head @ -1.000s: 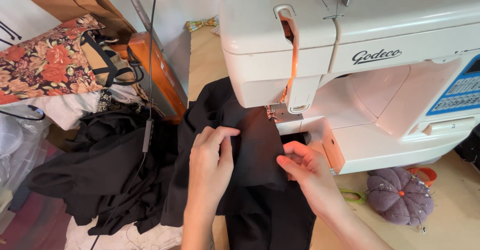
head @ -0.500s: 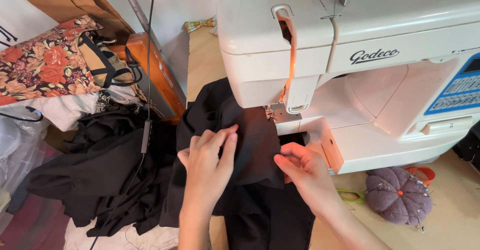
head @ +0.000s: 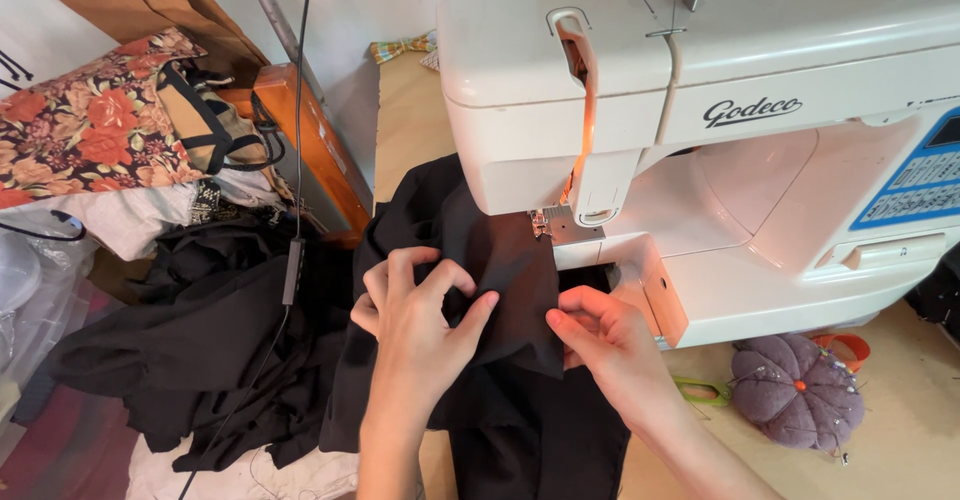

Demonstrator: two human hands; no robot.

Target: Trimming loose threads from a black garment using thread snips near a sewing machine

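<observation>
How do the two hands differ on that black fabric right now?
The left hand lies on top of the black fabric, fingers curled and bunching it; the right hand pinches the fabric's edge between thumb and fingers. The left hand sits farther from the sewing machine; the right hand is close beside its base. Both grip the same piece, just short of the needle.

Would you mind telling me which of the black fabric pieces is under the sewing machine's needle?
The black cloth that both hands pinch, left hand and right hand. The other black heap lies loose on the floor, untouched.
</observation>
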